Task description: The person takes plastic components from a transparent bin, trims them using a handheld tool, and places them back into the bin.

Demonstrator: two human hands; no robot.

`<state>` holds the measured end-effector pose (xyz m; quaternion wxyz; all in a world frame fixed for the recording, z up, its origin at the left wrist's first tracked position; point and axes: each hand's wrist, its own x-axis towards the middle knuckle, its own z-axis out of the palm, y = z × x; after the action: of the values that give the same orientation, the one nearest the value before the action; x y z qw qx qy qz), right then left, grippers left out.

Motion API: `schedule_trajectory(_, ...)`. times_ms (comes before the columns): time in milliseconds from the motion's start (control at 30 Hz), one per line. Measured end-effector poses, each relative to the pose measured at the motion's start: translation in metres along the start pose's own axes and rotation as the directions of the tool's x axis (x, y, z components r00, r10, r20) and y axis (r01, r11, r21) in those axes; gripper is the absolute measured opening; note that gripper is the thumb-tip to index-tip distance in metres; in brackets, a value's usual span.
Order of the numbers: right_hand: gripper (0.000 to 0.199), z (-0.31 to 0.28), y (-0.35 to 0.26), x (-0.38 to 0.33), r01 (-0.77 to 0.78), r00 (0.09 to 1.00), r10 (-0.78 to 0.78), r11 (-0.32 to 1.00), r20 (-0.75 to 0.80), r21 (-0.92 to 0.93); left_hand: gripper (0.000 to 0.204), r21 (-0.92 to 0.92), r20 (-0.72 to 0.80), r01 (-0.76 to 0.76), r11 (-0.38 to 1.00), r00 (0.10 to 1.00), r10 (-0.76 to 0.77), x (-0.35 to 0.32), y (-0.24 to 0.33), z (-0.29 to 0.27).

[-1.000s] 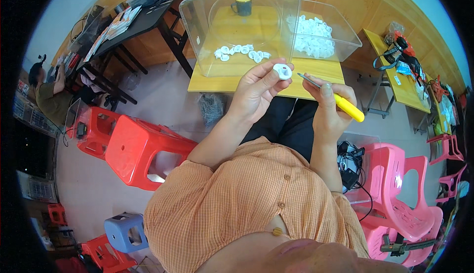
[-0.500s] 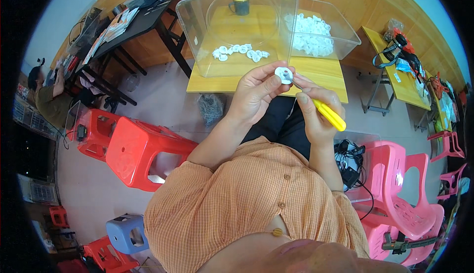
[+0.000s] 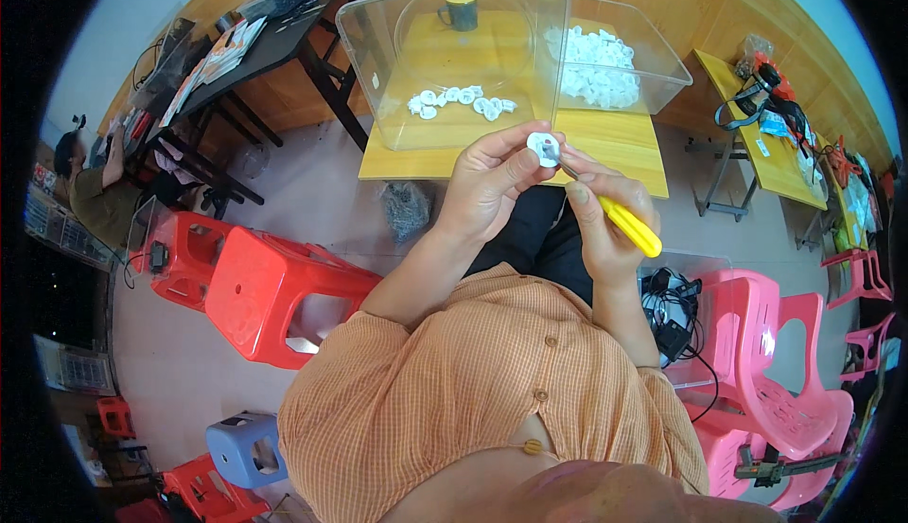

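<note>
Between the fingertips of my left hand (image 3: 480, 190) is pinched a small round white plastic part (image 3: 544, 148), with an opening in its face. My right hand (image 3: 605, 209) grips a yellow-handled tool (image 3: 632, 227), whose thin metal shaft points at the part's right side. Its tip meets the part, but how far it reaches in is hard to make out. Both hands are raised over the near edge of the yellow table (image 3: 605, 159). Several similar white parts (image 3: 463, 95) lie in a loose row, seen through a clear plastic bin (image 3: 378, 121).
A clear bin (image 3: 662, 60) on the right holds a heap of white parts (image 3: 598, 64). A dark mug (image 3: 462, 14) with a yellow lid stands at the back. Red stools (image 3: 251, 296) are on my left, pink chairs (image 3: 747, 334) on my right. A person (image 3: 99, 183) sits far left.
The white part has turned slightly and shifted down a little in my left fingers. My right hand and the yellow-handled tool have dipped slightly. Both grips are kept.
</note>
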<state>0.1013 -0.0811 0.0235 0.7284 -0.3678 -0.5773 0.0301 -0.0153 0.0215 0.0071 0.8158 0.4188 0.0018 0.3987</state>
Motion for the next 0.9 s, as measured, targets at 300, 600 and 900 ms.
schedule_trajectory(300, 0.011, 0.001, -0.002, 0.0, -0.015, 1.0, 0.015, 1.0, -0.023, 0.016, 0.034, 0.007, -0.004, -0.007, 1.0, 1.0, 0.007, -0.001, 0.002, 0.004)
schedule_trajectory(600, 0.008, -0.006, -0.005, 0.005, -0.087, 0.996, 0.087, 0.995, 0.001, 0.048, 0.034, 0.032, 0.008, 0.008, 0.999, 1.0, -0.008, 0.0, 0.0, 0.002)
schedule_trajectory(900, 0.01, -0.001, -0.003, 0.0, -0.129, 0.988, 0.139, 0.981, -0.062, 0.144, 0.036, 0.049, 0.014, -0.001, 0.999, 1.0, 0.001, 0.0, 0.001, 0.002)
